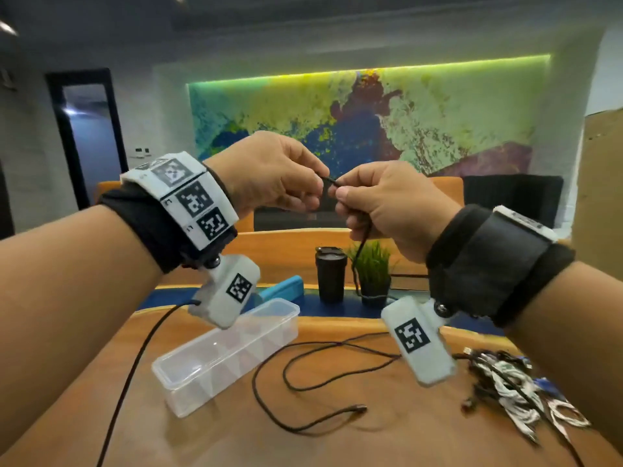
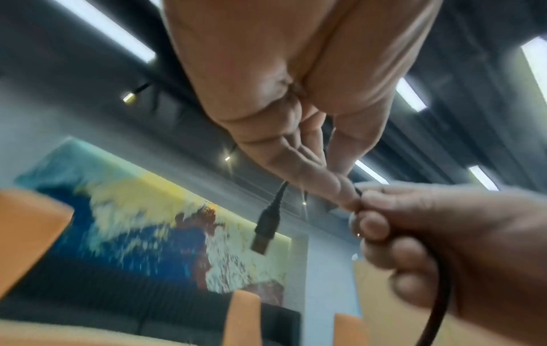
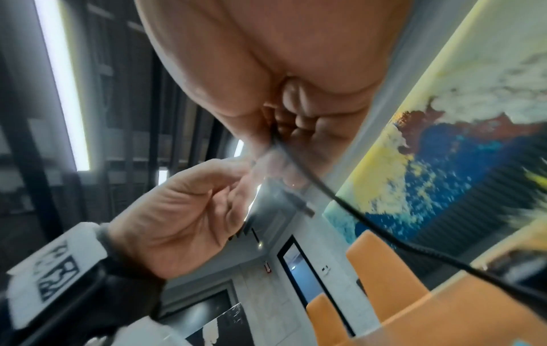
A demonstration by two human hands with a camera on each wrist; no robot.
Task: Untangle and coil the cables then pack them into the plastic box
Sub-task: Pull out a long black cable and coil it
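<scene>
Both my hands — left hand, right hand — pinch the black cable near its plug, raised above the surface; I judge coiling begins — next, wind loops toward the plastic box.

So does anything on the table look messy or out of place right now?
Yes: a tangled heap of cables sits at the table's right, uncoiled. The black cable pinched by both hands, left and right, trails in loose loops. The plastic box holds no cables.
</scene>
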